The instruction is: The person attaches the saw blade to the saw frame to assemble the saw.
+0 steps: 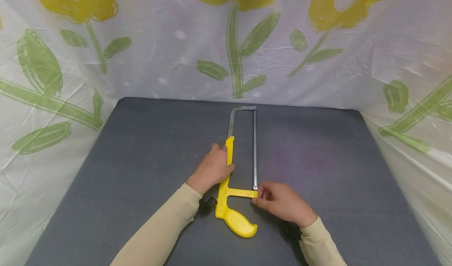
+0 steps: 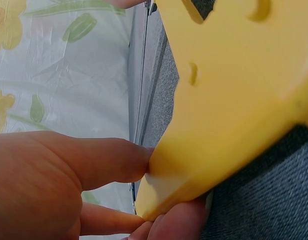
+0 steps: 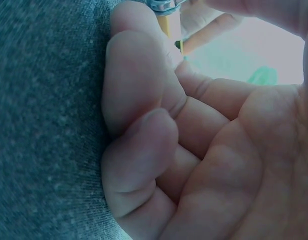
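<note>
Fingers (image 1: 262, 192) of our right hand (image 1: 282, 203) pinch the blade-end fitting of the yellow-handled metal hacksaw (image 1: 233, 187), flat on the grey surface (image 1: 141, 172); our left hand (image 1: 212, 168) grips its frame. Blade appears mounted; adjustment seems underway.

Grey table (image 1: 141, 172); flower-printed plastic sheet (image 1: 169, 54) behind

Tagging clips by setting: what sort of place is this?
Probably a staged recording booth rather than a real workshop. A grey padded table is enclosed on three sides by a flower-print plastic sheet, and only a yellow hacksaw lies on it, held by both hands.
</note>
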The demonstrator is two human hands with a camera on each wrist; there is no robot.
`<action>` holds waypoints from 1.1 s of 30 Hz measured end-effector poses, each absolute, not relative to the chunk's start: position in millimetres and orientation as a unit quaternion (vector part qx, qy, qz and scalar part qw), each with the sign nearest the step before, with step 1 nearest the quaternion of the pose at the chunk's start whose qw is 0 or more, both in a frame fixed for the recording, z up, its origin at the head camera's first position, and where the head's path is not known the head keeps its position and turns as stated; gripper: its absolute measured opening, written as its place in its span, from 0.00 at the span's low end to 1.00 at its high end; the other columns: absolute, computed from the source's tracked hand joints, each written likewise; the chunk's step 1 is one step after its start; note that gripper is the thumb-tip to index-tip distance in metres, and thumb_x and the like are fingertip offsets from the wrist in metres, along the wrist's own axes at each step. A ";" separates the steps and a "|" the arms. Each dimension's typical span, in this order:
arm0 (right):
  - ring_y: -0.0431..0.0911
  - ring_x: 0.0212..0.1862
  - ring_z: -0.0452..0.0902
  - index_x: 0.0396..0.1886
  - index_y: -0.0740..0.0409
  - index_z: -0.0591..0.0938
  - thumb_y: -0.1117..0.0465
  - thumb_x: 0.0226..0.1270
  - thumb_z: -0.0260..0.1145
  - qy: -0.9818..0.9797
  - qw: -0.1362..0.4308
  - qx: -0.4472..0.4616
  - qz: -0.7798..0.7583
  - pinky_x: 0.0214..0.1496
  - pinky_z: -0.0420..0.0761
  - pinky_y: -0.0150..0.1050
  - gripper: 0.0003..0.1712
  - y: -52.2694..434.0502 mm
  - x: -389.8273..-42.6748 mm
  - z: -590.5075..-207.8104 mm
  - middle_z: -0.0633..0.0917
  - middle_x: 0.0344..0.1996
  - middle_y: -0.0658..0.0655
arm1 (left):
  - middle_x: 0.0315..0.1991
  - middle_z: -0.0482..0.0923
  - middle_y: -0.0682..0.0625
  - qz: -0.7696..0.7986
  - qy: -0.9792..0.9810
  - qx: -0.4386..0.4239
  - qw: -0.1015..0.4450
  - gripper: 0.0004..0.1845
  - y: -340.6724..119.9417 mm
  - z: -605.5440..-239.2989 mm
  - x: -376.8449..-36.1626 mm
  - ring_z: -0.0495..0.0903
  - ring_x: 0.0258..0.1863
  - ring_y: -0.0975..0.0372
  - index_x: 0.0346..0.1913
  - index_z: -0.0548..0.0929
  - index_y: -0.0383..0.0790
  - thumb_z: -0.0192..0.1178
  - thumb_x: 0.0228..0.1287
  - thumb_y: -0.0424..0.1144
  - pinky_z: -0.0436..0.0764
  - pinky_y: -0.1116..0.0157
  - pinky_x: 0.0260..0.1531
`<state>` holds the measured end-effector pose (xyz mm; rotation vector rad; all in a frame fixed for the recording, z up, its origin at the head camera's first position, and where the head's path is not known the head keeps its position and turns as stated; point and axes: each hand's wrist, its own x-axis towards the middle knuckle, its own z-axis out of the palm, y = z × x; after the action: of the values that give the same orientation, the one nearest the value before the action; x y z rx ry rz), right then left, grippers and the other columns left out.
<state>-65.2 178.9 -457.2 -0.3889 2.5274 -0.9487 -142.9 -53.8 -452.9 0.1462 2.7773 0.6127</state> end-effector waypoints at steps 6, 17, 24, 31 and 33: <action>0.36 0.21 0.67 0.34 0.45 0.82 0.49 0.71 0.75 0.907 0.204 -0.146 -0.340 0.26 0.67 0.33 0.11 179.4 -65.1 -457.0 0.77 0.21 0.43 | 0.60 0.73 0.35 0.215 0.964 0.052 0.145 0.41 -54.0 -451.7 -142.6 0.81 0.32 0.56 0.80 0.68 0.29 0.71 0.73 0.45 0.86 0.62 0.34; 0.35 0.21 0.67 0.35 0.44 0.82 0.51 0.72 0.75 0.907 0.198 -0.158 -0.335 0.26 0.67 0.32 0.10 180.5 -63.2 -456.4 0.76 0.20 0.42 | 0.60 0.73 0.34 0.213 0.965 0.055 0.144 0.41 -53.8 -452.2 -141.0 0.80 0.31 0.56 0.80 0.67 0.28 0.71 0.73 0.44 0.86 0.62 0.33; 0.35 0.21 0.67 0.35 0.45 0.82 0.51 0.72 0.75 0.908 0.197 -0.157 -0.334 0.26 0.67 0.32 0.10 180.9 -64.2 -455.2 0.76 0.20 0.42 | 0.61 0.73 0.35 0.212 0.966 0.051 0.142 0.41 -52.5 -450.3 -141.9 0.81 0.32 0.56 0.80 0.68 0.29 0.71 0.73 0.44 0.87 0.62 0.33; 0.36 0.22 0.68 0.35 0.44 0.82 0.52 0.72 0.75 0.907 0.203 -0.153 -0.336 0.27 0.68 0.33 0.09 180.4 -63.6 -455.4 0.77 0.21 0.43 | 0.61 0.73 0.34 0.216 0.965 0.052 0.140 0.41 -53.6 -451.2 -141.4 0.81 0.34 0.55 0.80 0.68 0.28 0.71 0.73 0.45 0.88 0.60 0.37; 0.36 0.22 0.68 0.36 0.44 0.82 0.53 0.72 0.75 0.907 0.207 -0.152 -0.335 0.27 0.68 0.33 0.08 180.2 -63.6 -455.4 0.77 0.21 0.43 | 0.61 0.73 0.35 0.219 0.964 0.052 0.141 0.41 -53.9 -451.8 -141.2 0.81 0.34 0.55 0.80 0.67 0.28 0.71 0.73 0.44 0.88 0.60 0.38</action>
<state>-63.6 180.2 -455.4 -0.4226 2.5249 -0.9339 -141.2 -53.9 -451.8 0.1489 2.7831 0.6316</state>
